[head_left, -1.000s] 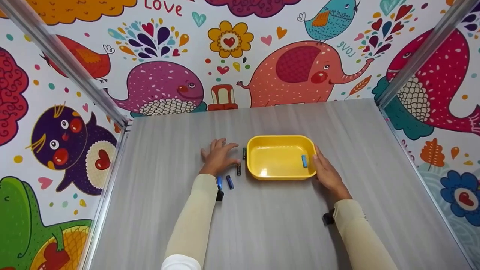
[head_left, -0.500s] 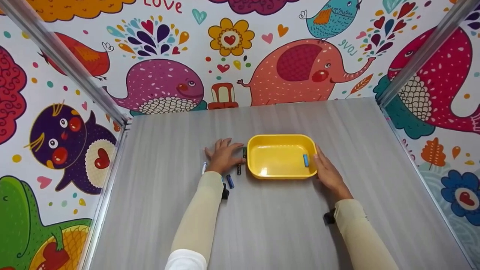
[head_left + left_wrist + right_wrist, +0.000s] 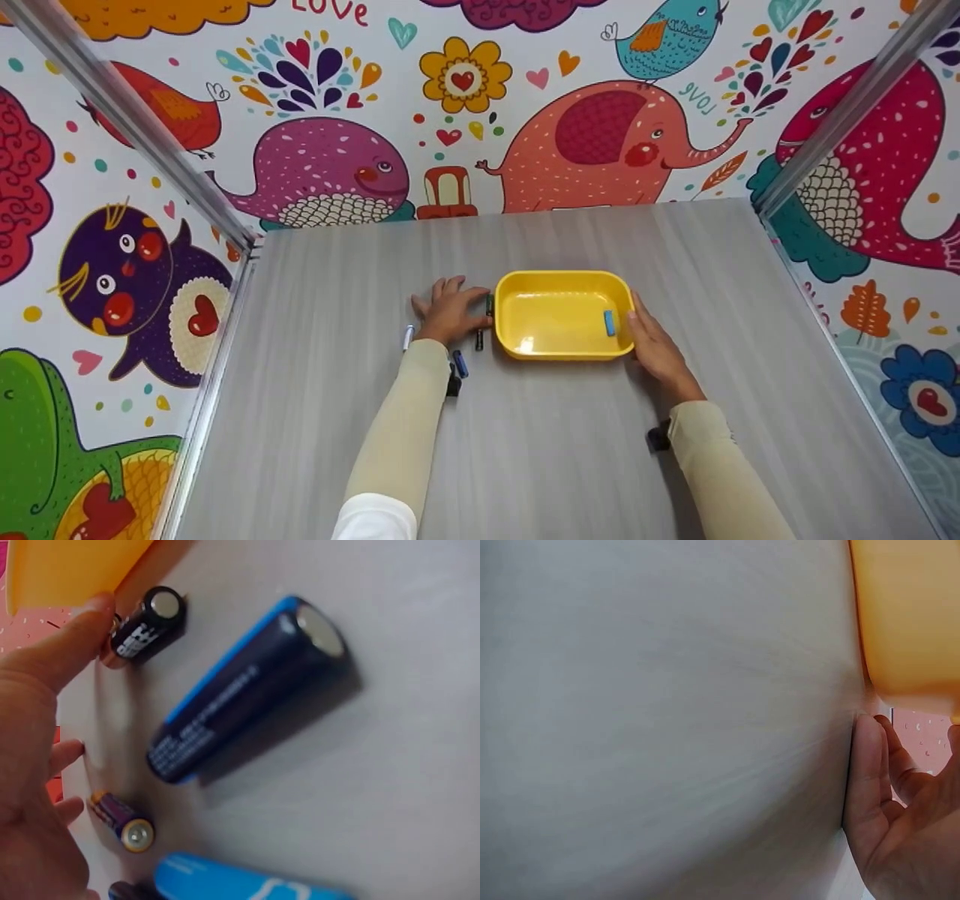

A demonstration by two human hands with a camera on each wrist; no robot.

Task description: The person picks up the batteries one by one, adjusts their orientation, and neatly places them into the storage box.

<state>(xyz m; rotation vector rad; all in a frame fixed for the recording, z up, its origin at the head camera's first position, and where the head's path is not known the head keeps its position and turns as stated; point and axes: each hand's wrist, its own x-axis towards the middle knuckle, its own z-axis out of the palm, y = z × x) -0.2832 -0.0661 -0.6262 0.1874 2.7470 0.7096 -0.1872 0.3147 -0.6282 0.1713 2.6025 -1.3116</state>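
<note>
Nearest on the tabletop (image 3: 562, 450), the blue battery (image 3: 460, 364) lies on its side by the left wrist, a position that keeps it within short reach. Just beyond lies the black battery (image 3: 479, 340), near the left thumb. The left hand (image 3: 448, 319) is spread wide, thumb and index finger at opposite ends of the green battery (image 3: 490, 304); whether they pinch it cannot be told. That battery sits just beside the tray (image 3: 551, 322), so an end-to-end approach presumably suits the limited access. The right hand (image 3: 658, 349) sets extended fingers against the tray's right end, apparently as a brace against sliding. Inside, near that end, lies the light-blue battery (image 3: 610, 322).
</note>
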